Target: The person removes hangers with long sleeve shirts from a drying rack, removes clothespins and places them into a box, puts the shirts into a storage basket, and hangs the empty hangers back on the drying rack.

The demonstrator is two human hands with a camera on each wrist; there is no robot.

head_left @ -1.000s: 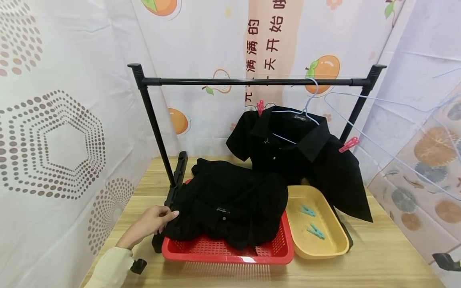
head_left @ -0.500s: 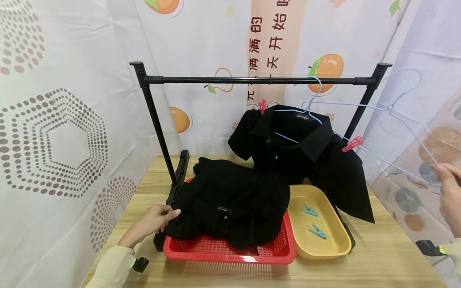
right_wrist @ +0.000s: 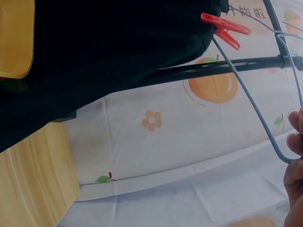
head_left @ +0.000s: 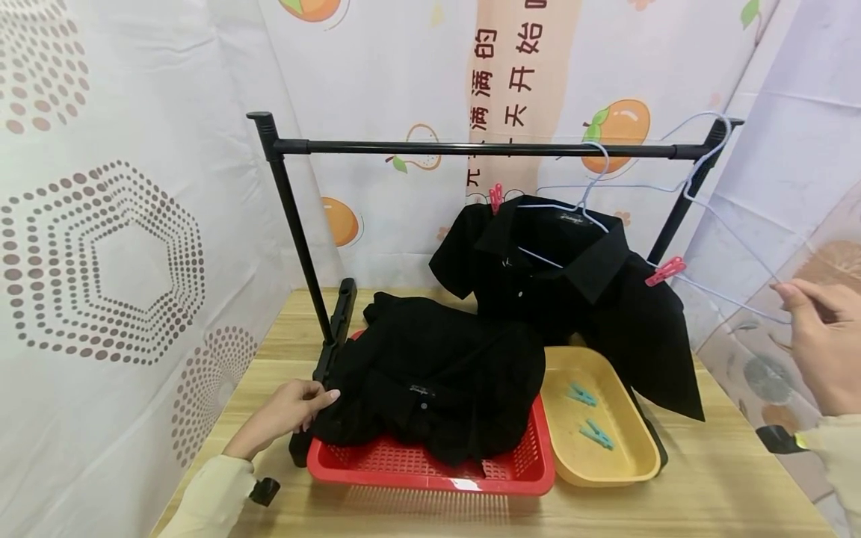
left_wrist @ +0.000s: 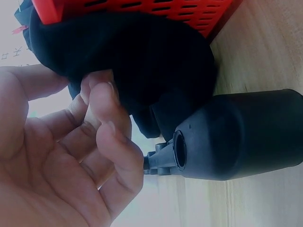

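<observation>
My left hand (head_left: 288,415) pinches the left edge of a black shirt (head_left: 437,351) that lies heaped in a red basket (head_left: 430,481). In the left wrist view the thumb and forefinger meet at the black cloth, with the other fingers curled below. At the right, my right hand (head_left: 826,340) holds one end of a light blue wire hanger (right_wrist: 256,109) between thumb and fingers. This hanger is bare, its hook upward, overlapping the rack's right post in the head view. A second black shirt (head_left: 639,329) hangs on another blue hanger (head_left: 599,173), clipped with pink clothespins (head_left: 666,271).
A black rack (head_left: 430,149) spans the table, its left foot (left_wrist: 246,135) close beside my left hand. Right of the basket stands a yellow tray (head_left: 572,456) holding teal clothespins (head_left: 596,434). Printed curtains (head_left: 134,60) enclose the back and sides.
My right hand has come into view from the right and moved left with the bare hanger, whose hook has swung toward the rack's right post. My left hand stays at the shirt's edge.
</observation>
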